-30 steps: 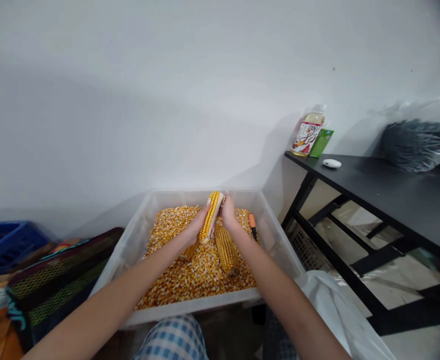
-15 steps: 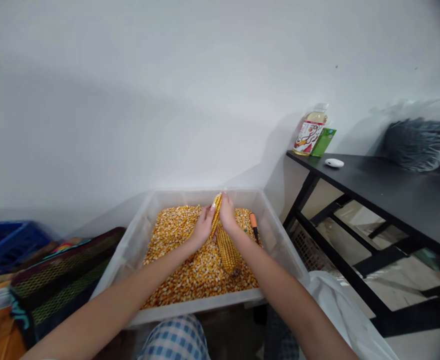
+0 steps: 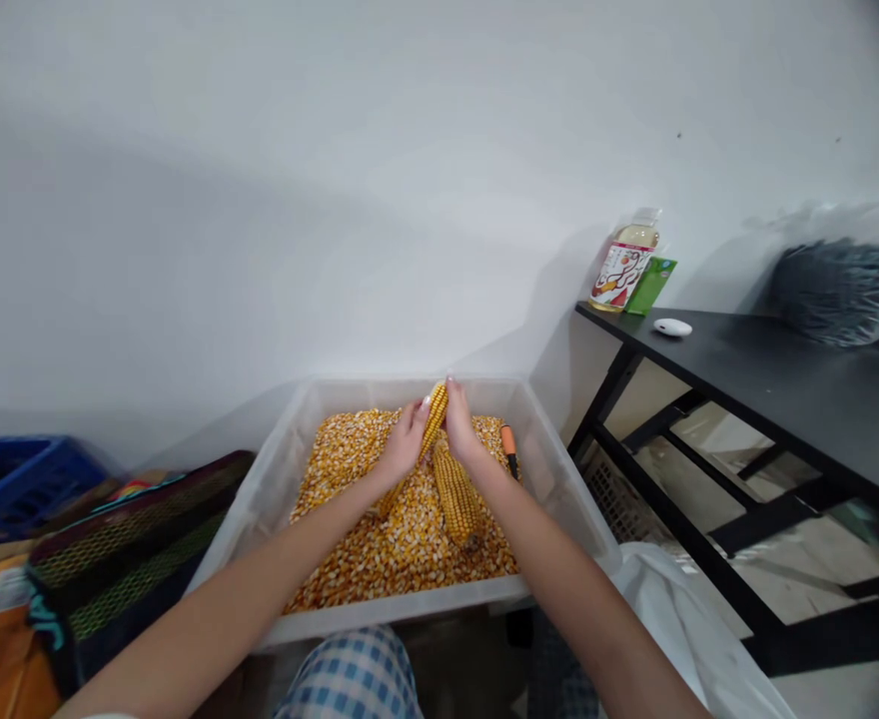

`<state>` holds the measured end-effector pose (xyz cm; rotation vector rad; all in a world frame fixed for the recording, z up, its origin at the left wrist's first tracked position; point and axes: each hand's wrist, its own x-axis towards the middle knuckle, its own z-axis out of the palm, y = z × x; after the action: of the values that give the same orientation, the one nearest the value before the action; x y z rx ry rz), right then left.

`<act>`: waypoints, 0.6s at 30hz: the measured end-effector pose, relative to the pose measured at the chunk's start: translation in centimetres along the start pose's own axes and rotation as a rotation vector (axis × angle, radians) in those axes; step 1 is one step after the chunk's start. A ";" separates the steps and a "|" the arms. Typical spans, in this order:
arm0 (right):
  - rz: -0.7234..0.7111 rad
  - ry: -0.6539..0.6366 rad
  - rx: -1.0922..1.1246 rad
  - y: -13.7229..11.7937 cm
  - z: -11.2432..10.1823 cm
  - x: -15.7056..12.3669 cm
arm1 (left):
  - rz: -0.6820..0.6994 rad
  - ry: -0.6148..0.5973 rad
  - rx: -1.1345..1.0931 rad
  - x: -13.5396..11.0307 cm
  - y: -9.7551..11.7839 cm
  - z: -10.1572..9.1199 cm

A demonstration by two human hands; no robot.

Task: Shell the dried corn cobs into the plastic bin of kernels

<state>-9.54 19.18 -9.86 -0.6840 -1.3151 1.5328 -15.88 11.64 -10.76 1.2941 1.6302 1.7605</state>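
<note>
We're bent over a clear plastic tub point(image 3: 410, 609) full of loose corn kernels point(image 3: 350, 469), w/ the head cam looking fwd and down. L hand point(image 3: 405, 441) is half closed around a cob point(image 3: 435, 419), which is tilted just above the kernels. R hand point(image 3: 460, 424) is curled against the cob's upper part, fingers pointing up, so both hands are holding it. A 2nd cob point(image 3: 455, 496) is lying on the kernels just below R hand, and an orange-handled tool point(image 3: 508, 447) is sticking up near the tub's right wall. On our right, a black table point(image 3: 784, 389) is carrying a bottle point(image 3: 623, 262), green packet point(image 3: 650, 286), white oval object point(image 3: 671, 328) and black bag point(image 3: 844, 295). On our left, a blue crate point(image 3: 20, 489) is sitting beside the tub.
</note>
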 end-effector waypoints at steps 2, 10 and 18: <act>0.063 -0.065 0.146 -0.6 0.2 -0.4 | -0.011 -0.016 0.058 0.5 -0.1 -0.6; 0.073 -0.029 0.138 -0.4 0.2 -0.9 | 0.015 -0.107 0.460 0.7 -0.5 -1.7; 0.035 0.132 0.164 0.5 0.5 -0.5 | 0.087 -0.154 0.815 -0.2 0.8 -1.8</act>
<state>-9.96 18.58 -10.33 -0.6940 -1.0716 1.5768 -17.02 10.31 -9.89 1.7922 2.3241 0.9918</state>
